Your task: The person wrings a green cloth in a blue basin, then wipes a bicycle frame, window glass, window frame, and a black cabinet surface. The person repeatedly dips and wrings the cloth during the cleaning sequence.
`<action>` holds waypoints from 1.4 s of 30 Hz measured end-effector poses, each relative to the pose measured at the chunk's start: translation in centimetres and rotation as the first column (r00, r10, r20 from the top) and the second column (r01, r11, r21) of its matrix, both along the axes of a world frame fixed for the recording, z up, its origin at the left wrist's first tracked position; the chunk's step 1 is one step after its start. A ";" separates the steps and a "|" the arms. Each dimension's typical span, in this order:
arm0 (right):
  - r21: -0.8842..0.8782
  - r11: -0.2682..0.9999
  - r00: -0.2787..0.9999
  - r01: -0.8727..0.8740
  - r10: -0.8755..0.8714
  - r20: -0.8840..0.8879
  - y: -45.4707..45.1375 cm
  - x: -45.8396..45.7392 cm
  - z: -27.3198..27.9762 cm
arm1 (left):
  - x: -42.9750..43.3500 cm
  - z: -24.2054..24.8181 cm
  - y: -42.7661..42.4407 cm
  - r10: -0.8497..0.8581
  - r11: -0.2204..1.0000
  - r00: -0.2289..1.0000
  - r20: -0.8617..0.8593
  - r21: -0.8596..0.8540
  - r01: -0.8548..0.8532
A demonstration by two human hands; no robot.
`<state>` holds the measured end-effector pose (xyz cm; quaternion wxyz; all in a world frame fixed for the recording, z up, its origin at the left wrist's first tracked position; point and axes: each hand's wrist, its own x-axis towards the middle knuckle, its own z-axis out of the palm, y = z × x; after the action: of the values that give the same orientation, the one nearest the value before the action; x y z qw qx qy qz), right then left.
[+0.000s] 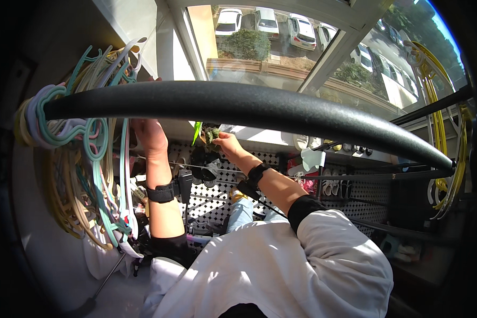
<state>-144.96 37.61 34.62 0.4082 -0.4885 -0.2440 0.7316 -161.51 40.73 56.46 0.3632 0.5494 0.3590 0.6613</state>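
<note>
My right hand point(227, 144) reaches forward below a thick dark rail, its thumb and fingers pinching a greyish-green leafy plant piece point(212, 135). Beside this, to the left, stands a bright green leaf or strip point(197, 132), partly covered by the rail. My left hand point(150, 134) is raised next to the hanging clothes hangers; the rail hides most of its fingers, so what it touches cannot be told. Both wrists wear black straps with small dark devices.
The dark rail point(238, 100) crosses in front of me. Plastic clothes hangers point(97, 175) crowd the left, and yellow and white ones point(441, 115) hang at right. Thinner rods run below. Shoes point(330, 186) stand on the tiled floor point(206, 198); a window frame point(322, 59) rises ahead.
</note>
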 end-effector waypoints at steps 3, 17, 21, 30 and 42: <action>-0.022 0.990 0.890 0.142 -0.137 -0.434 -4.6 2.8 4.9 | 1.6 -1.9 -0.3 0.032 0.998 0.999 0.021 0.044 -0.033; 0.259 0.963 0.778 0.078 0.104 -0.620 -15.9 11.6 14.8 | 12.2 -7.2 -11.1 -0.378 0.766 0.909 0.177 -0.491 0.414; 0.219 0.975 0.829 -0.035 0.151 -0.539 -21.1 15.5 15.6 | 16.6 -6.8 -16.7 -0.392 0.728 0.874 0.286 -0.485 0.485; 0.265 0.950 0.811 -0.165 0.283 -0.512 -36.2 26.8 15.1 | 26.5 -5.3 -31.5 -0.485 0.813 0.851 -0.199 -0.462 0.356; 0.357 0.929 0.827 -0.098 0.275 -0.490 -45.5 40.7 17.4 | 38.5 -0.6 -41.1 -0.672 0.697 0.696 -0.252 -0.534 0.480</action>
<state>-104.30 -7.88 51.99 0.4580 -0.1681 -0.2825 0.8259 -123.05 -0.35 55.82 0.5793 0.6728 0.3690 0.2750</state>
